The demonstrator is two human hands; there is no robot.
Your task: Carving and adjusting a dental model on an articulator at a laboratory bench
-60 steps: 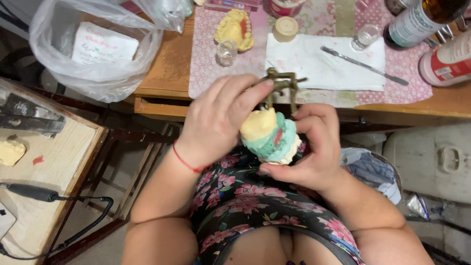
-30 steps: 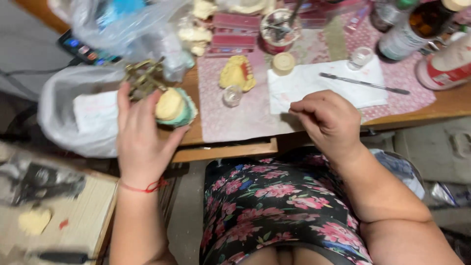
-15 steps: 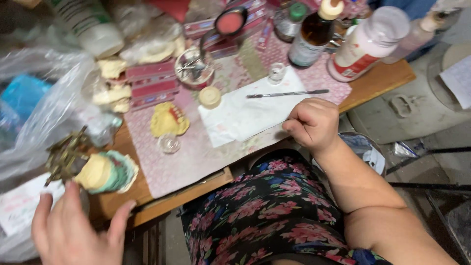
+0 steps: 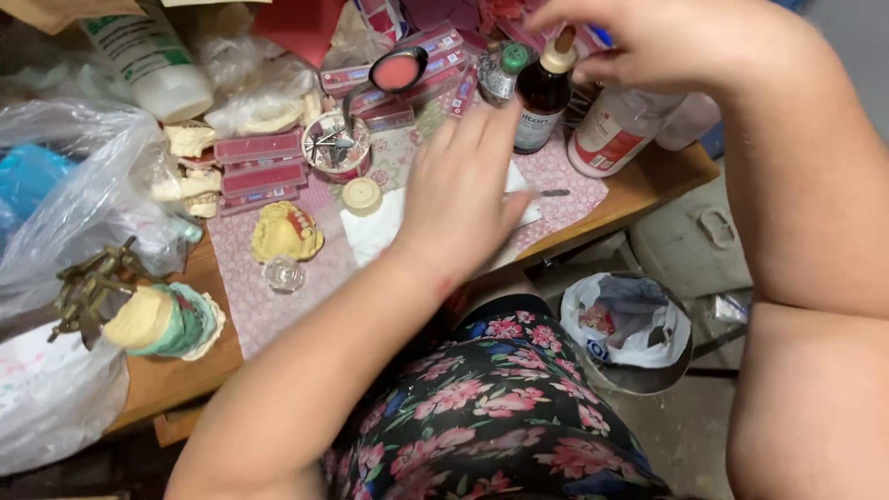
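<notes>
Brown glass bottle (image 4: 543,102) capped, right hand (image 4: 667,37) above; bin (image 4: 630,329) bag-lined

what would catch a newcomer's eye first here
The left hand stretches open over the white paper mid-table, while the right hand reaches toward the dark bottle at the back. On the left edge lies a green and cream dental cast in a metal frame, with yellow false teeth nearer the middle.

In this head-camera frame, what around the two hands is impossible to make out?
- Right hand: fingertips cut off by the top edge; any hold unclear.
- Left hand: motion-blurred, covers the white paper and part of the thin tool.
- Brown bottle: contents unreadable.
</notes>
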